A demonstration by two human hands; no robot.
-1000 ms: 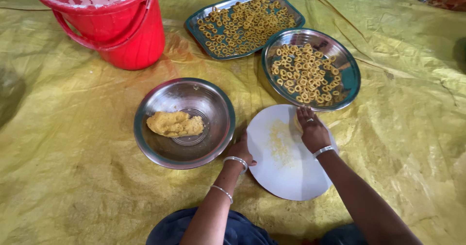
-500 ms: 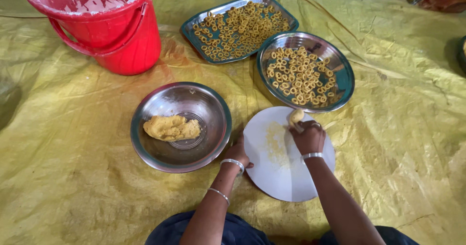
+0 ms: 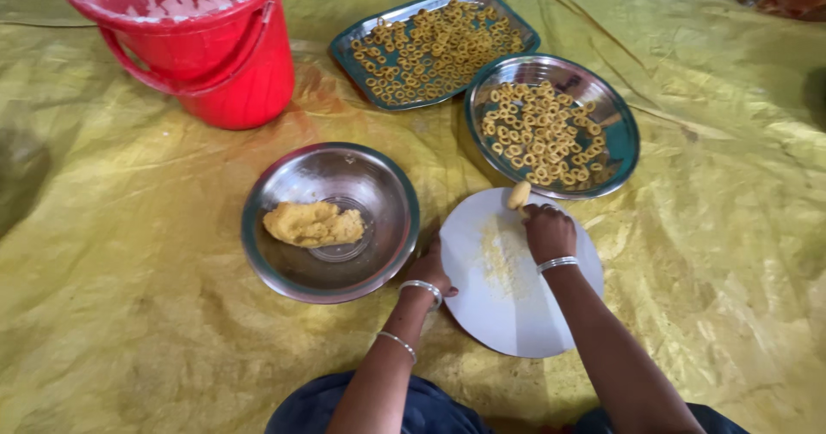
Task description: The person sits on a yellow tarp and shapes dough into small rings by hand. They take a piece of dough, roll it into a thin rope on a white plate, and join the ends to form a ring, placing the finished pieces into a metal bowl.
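Looking down from beside the person, left to right:
Red bucket [image 3: 202, 43]: at ten o'clock on the yellow sheet [image 3: 103, 313], well apart from the hands.
Steel bowl [image 3: 284, 270]: left of centre, holding a lump of dough [image 3: 311, 224], soft and crumbly by the look of it.
Left hand [image 3: 430, 269]: fingers curled loosely, resting at the nine o'clock edge of the white board [image 3: 516, 313], just beside the bowl; it grips nothing that I can see.
Right hand [image 3: 549, 230]: closed around a small piece of dough [image 3: 518, 195] at the board's twelve o'clock edge. The piece looks light, soft and easily squashed, so a gentle fingertip pinch would suit it.
Round steel plate [image 3: 615, 120]: at one o'clock, filled with small dough rings.
Rectangular tray [image 3: 353, 43]: at twelve o'clock, more rings.
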